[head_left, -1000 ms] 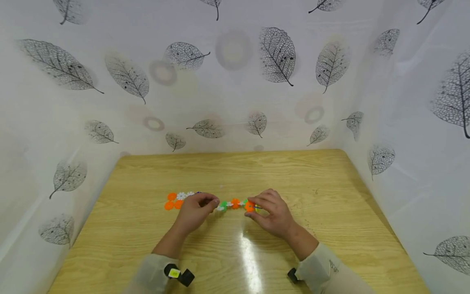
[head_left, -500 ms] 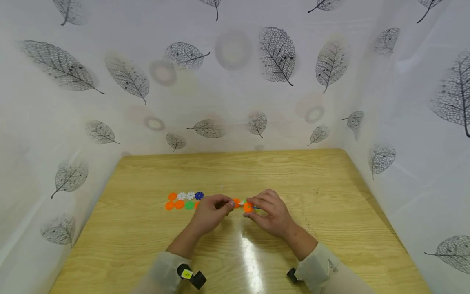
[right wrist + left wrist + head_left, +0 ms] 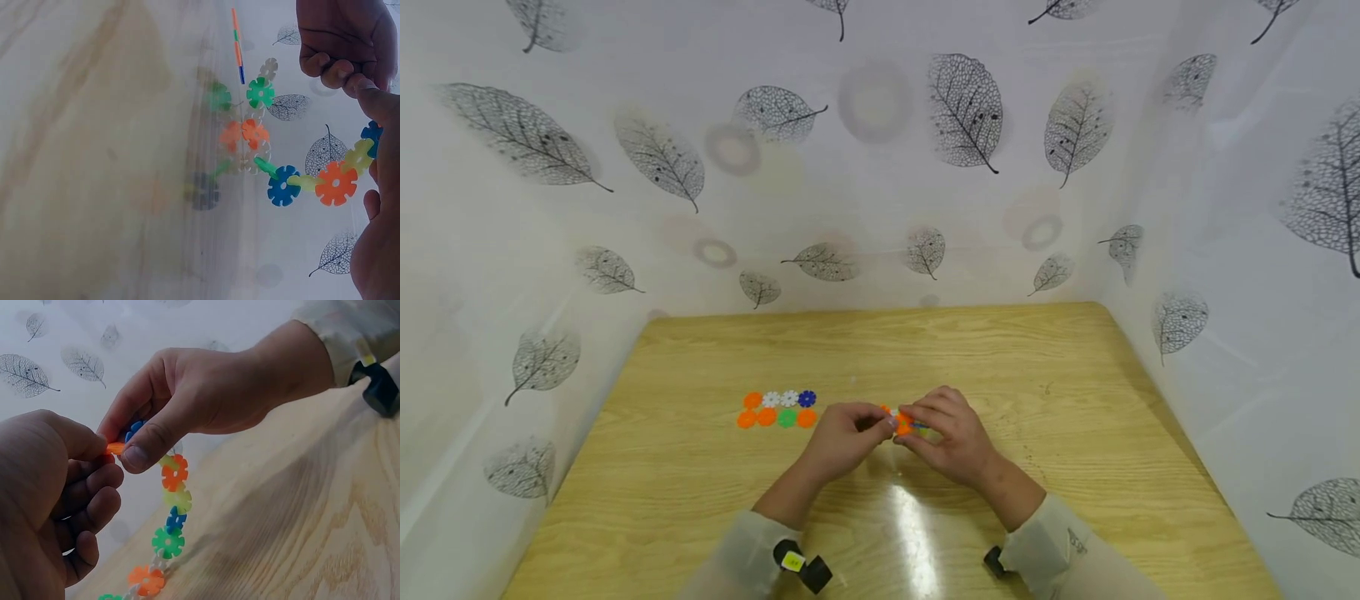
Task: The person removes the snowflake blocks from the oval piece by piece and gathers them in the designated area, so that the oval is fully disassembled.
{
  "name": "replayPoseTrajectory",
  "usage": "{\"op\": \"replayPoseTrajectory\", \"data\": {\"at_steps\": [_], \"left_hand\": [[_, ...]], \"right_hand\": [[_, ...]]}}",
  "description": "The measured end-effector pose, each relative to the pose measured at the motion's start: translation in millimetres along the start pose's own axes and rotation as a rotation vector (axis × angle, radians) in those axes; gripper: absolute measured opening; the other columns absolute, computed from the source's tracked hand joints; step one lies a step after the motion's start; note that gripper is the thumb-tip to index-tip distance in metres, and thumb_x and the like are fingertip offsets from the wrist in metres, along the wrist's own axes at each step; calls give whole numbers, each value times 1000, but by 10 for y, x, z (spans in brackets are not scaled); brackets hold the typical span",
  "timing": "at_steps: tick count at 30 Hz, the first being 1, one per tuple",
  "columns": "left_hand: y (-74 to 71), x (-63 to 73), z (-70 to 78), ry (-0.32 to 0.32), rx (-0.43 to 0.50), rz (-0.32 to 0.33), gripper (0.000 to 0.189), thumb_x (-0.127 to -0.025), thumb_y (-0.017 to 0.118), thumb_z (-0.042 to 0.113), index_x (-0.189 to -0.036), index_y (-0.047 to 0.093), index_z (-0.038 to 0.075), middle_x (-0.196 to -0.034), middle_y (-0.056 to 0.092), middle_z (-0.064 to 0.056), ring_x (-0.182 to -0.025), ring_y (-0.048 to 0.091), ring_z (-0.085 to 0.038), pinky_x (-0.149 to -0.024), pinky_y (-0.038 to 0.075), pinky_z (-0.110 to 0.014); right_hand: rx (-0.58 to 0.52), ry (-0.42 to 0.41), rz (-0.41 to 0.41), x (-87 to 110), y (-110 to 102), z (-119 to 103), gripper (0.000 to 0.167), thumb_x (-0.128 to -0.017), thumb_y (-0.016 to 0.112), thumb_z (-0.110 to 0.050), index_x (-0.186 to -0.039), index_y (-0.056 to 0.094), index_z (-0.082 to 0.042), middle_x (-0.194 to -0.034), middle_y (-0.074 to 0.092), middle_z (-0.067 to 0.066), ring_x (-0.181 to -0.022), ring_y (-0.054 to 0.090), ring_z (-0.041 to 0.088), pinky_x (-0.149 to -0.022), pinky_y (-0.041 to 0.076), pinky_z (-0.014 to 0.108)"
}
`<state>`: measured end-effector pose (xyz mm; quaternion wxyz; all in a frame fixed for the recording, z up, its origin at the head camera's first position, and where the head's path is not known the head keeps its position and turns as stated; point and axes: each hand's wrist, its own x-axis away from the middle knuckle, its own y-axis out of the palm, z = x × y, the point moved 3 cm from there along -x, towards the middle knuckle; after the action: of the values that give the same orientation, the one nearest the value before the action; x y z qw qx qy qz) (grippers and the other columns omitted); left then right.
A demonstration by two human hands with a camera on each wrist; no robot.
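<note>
A chain of interlocking flower-shaped plastic discs [image 3: 284, 185], in orange, yellow, blue, green and white, hangs from the right hand and curves down to the table in the wrist views. My right hand [image 3: 951, 435] pinches an orange disc [image 3: 115, 448] at the chain's upper end, beside a blue disc [image 3: 134, 430]. My left hand [image 3: 844, 438] meets it from the other side, thumb and forefinger pinching the orange disc's near edge. The left hand's other fingers [image 3: 94, 503] are loosely curled. Both hands partly cover the chain in the head view.
Loose flower discs lie in two rows left of the hands on the wooden table [image 3: 700, 500]: orange, white and blue behind, with a green disc [image 3: 787, 418] among orange ones in front. A leaf-printed white curtain [image 3: 880, 192] encloses the table's back and sides.
My left hand has moved right, from the chain's left part to the orange disc in the right hand, uncovering the loose rows. The right hand has hardly moved.
</note>
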<state>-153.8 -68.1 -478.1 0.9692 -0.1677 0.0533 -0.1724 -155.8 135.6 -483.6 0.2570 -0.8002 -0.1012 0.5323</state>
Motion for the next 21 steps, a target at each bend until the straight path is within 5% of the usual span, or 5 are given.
{"op": "replayPoseTrajectory", "data": {"at_steps": [14,21], "left_hand": [[11,14,-13,-6,-15,34,18,-100,71,27,-91,79,14,-83,73,-4,-69,59,-15,-61,51,-29],[23,25,-51,-7,17,41,24,-100,71,28,-90,77,7,-85,71,-18,-66,56,-15,-59,49,-28]], "right_hand": [[12,-9,28,23,-71,13,39,-82,91,-23,-111,77,-1,-105,75,6,-93,61,24,-83,50,38],[5,-56,72,52,-100,16,22,-88,86,-20,-102,79,-5,-95,72,4,-85,59,22,-76,49,34]]}}
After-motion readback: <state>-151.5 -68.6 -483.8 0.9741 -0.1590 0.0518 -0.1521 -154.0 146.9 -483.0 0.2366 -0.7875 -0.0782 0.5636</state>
